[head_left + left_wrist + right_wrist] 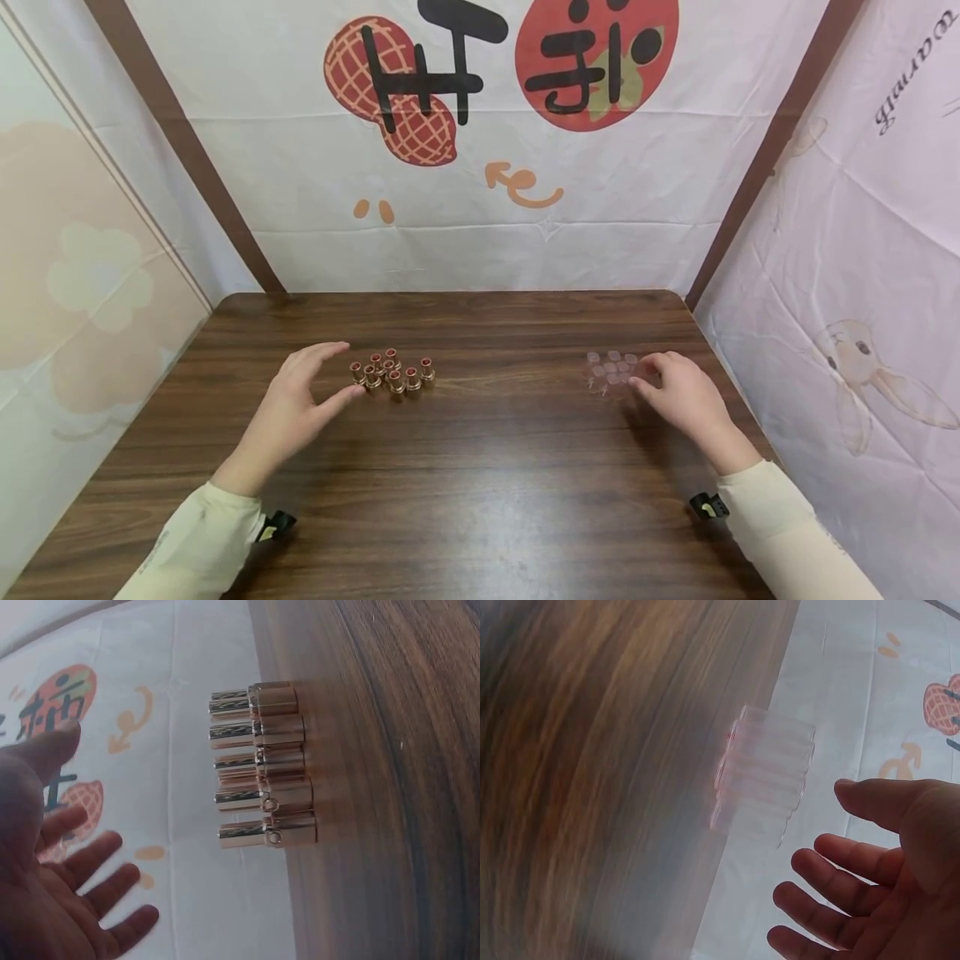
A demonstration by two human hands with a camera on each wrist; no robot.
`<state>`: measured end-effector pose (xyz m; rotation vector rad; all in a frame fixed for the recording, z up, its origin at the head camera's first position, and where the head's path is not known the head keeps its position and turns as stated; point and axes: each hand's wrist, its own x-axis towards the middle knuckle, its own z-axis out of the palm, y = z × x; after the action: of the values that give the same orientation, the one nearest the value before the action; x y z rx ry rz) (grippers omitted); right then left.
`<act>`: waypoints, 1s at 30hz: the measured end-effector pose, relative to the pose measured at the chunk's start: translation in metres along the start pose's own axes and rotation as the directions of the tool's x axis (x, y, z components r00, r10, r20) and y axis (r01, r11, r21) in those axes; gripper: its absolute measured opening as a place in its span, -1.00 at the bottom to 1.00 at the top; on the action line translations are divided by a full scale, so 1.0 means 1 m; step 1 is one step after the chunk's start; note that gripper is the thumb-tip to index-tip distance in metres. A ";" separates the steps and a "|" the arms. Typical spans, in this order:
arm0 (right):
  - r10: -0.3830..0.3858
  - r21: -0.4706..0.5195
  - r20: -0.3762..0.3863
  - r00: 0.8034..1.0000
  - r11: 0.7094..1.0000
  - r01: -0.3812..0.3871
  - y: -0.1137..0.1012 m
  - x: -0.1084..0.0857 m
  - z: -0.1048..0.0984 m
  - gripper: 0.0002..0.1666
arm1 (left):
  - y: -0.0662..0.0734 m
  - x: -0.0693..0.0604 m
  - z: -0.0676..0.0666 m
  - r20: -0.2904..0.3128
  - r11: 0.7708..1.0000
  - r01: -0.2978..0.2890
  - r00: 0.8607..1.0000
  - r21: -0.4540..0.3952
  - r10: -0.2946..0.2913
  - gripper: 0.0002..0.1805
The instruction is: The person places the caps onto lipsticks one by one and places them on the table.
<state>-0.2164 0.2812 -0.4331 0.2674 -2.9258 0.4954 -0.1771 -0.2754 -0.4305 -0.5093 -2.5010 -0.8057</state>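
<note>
white printed fabric [480,254]: hung at back and sides; lettering at top cut off by the frame edge. brown wood-grain table [480,467]: near edge out of frame. pale sleeves [195,533], one pair: both cut off at the bottom of the head view. left hand [288,400]: fingers extended, thumb parted widely from them, a broad gap between; thumb tip close by the leftmost metal tube, contact not determinable in the head view; a clear space shows between hand and tubes in the left wrist view, where the hand is cut off at the left. right hand [690,400]: fingers relaxed, slightly bent, thumb held apart, nothing pinched; fingertips at the right side of the clear pieces, partly overlapping them in the head view; cut off at right and bottom in its wrist view. metal tubes [397,385]: about eight, rose-gold, collared, reddish inside, upright in a group left of centre on the table; rear ones partly hidden in the left wrist view. clear pieces [613,368]: pinkish, grouped at right on the table; edges faint and blurred, exact count uncertain. black wrist devices [277,525]: two, one at each cuff, details too small to read.
</note>
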 end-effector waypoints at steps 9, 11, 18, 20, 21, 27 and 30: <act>0.015 0.013 0.037 0.999 1.000 -0.015 -0.009 0.000 0.007 -0.58 | -0.013 -0.002 -0.002 0.012 0.979 0.203 0.979 -0.019 -0.203 -0.26; 0.018 0.011 0.043 0.999 1.000 -0.019 -0.009 0.000 0.008 -0.57 | -0.016 -0.001 -0.001 0.022 0.976 0.217 0.976 -0.013 -0.217 -0.25; 0.042 0.015 0.057 0.998 0.999 -0.043 -0.007 0.002 0.013 -0.59 | -0.030 0.003 0.004 0.131 0.957 0.291 0.949 0.002 -0.289 -0.23; 0.045 0.017 0.056 0.997 0.999 -0.046 -0.006 0.003 0.014 -0.60 | -0.035 0.005 0.006 0.177 0.947 0.320 0.932 0.000 -0.315 -0.21; 0.044 0.019 0.057 0.997 0.999 -0.045 -0.005 0.003 0.015 -0.61 | -0.037 0.006 0.007 0.201 0.941 0.338 0.922 -0.001 -0.331 -0.21; 0.037 0.019 0.052 0.998 0.999 -0.038 -0.004 0.006 0.018 -0.60 | -0.048 0.012 0.015 0.310 0.909 0.416 0.864 0.003 -0.396 -0.23; 0.040 0.017 0.050 0.998 0.999 -0.041 -0.004 0.007 0.019 -0.61 | -0.051 0.016 0.019 0.345 0.904 0.427 0.848 0.002 -0.402 -0.28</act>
<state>-0.2248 0.2698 -0.4478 0.2267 -2.9817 0.5291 -0.2198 -0.2992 -0.4586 -0.1278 -2.9675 -1.0503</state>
